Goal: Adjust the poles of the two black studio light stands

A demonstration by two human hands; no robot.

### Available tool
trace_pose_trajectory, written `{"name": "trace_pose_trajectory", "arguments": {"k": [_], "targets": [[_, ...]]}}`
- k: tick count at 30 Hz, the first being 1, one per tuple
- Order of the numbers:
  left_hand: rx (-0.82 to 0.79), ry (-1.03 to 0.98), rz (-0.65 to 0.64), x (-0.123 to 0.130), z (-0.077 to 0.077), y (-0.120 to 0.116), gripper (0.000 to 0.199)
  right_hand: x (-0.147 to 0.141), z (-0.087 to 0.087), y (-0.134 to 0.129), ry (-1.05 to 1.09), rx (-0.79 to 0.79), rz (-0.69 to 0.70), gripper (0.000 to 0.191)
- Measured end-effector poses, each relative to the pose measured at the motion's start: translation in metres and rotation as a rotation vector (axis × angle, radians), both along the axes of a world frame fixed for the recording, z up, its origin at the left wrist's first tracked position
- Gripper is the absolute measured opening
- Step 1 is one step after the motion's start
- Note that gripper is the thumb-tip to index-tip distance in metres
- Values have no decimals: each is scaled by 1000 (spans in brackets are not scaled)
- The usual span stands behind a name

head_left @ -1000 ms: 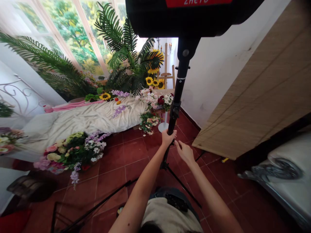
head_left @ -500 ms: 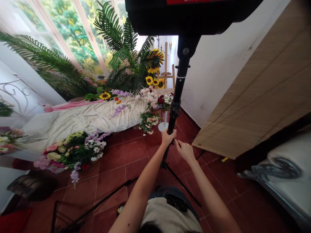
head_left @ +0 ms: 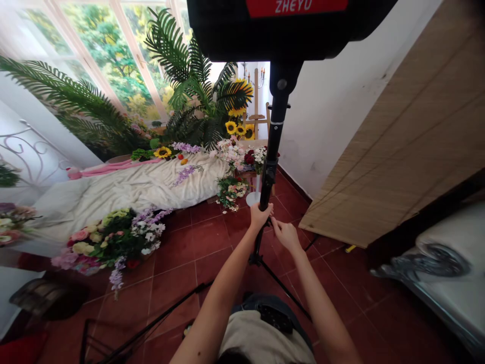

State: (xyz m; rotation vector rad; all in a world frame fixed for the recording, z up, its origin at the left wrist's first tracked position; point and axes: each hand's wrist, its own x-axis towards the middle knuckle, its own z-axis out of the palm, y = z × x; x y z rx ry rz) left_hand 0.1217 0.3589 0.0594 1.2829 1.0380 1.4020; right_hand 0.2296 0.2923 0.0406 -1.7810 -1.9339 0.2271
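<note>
A black light stand [head_left: 269, 151] rises in front of me, tilted slightly to the right at the top. It carries a black studio light [head_left: 261, 38] with a red label reading "ZHEYU", cut off by the upper edge. My left hand [head_left: 260, 216] is wrapped round the pole below its middle collar [head_left: 269, 172]. Just beside it, my right hand [head_left: 286, 233] is closed, its fingertips pinching at a small dark knob on the pole's right side, which they mostly hide. Below the hands, the stand's thin legs [head_left: 286, 288] spread over the floor.
Red tiles [head_left: 178, 253] cover the floor. A bed with a cream blanket [head_left: 151, 182] lies ahead left, a flower arrangement [head_left: 109, 237] before it. Palm fronds and sunflowers stand by the window. A bamboo blind [head_left: 379, 151] leans at right, near an ornate silver-framed seat [head_left: 443, 263].
The studio light and upper pole have shifted slightly left and down in view, showing more of the red label. Both hands keep their places on the stand.
</note>
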Motion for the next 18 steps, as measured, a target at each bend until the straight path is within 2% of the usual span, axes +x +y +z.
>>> {"name": "trace_pose_trajectory", "arguments": {"k": [6, 11, 14, 18], "targets": [[10, 68, 21, 1, -8, 2, 26, 2, -7, 5, 208, -35, 20, 63], [14, 150, 70, 0, -14, 1, 29, 1, -11, 6, 288, -5, 13, 62], [27, 161, 52, 0, -17, 2, 29, 0, -11, 7, 324, -2, 3, 63], [30, 175, 73, -1, -21, 1, 29, -1, -7, 7, 453, -74, 40, 66]]}}
